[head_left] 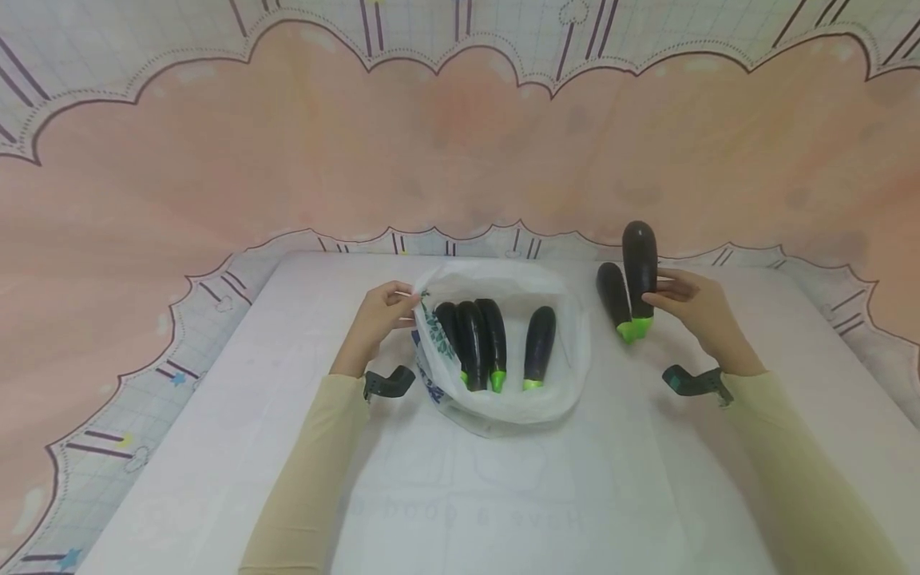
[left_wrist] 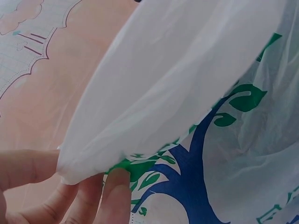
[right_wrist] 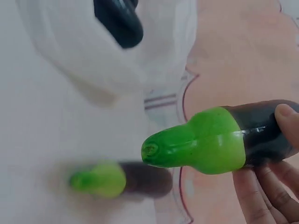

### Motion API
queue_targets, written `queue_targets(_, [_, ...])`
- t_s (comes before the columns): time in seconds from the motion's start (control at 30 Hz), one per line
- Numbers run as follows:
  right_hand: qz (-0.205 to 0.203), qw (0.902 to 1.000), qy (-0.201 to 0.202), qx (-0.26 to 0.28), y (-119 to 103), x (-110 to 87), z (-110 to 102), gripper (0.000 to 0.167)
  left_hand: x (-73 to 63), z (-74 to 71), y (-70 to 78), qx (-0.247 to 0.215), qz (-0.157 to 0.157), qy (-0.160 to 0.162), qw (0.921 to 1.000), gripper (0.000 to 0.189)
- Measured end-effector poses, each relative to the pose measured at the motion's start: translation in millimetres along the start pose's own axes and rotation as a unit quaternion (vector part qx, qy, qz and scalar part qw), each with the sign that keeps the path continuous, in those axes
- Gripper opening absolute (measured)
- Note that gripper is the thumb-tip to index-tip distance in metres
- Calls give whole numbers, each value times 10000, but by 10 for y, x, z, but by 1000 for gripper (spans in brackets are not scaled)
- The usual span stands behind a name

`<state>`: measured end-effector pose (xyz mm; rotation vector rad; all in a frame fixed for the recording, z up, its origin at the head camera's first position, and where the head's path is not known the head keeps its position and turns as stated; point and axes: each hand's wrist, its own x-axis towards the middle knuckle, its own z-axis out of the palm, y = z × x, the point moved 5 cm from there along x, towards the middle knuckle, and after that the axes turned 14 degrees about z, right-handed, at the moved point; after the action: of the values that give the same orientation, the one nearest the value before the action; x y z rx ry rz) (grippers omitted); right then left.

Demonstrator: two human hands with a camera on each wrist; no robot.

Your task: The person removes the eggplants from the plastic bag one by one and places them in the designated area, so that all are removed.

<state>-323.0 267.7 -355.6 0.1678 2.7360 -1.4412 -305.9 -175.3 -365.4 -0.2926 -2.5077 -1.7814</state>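
Note:
A white plastic bag [head_left: 503, 409] with a green and blue tree print stands with its mouth wide on the table. Several dark eggplants [head_left: 472, 345] with green stem ends lie inside it. My left hand [head_left: 382, 315] pinches the bag's rim at its left side; in the left wrist view, thumb and fingers of that hand [left_wrist: 88, 196] grip the folded edge. To the right of the bag, my right hand [head_left: 693, 307] holds an eggplant [right_wrist: 224, 140] around its dark body, green end toward the right wrist camera. Another eggplant [head_left: 613, 294] lies on the table just left of the held one.
The white table [head_left: 287, 479] carries the bag and the loose eggplant. Behind it hangs a peach cloth [head_left: 460, 160] with a scalloped, line-patterned border. A dark camera mount sits on each wrist [head_left: 388, 382].

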Motion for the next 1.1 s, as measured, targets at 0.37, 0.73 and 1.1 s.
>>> queue_targets(0.37, [248,9995,119,-168,215,47,-169,70,4,-11,-2,70,-44,25,10000,34])
queue_targets(0.73, [518,9969,2,-589,359,115,-260,77,5,-12,-11,16,-56,56,10000,34])
queue_targets(1.1, [850,9939,-193,-682,498,182,-260,80,7,-5,-10,92,-86,33,9999,34])
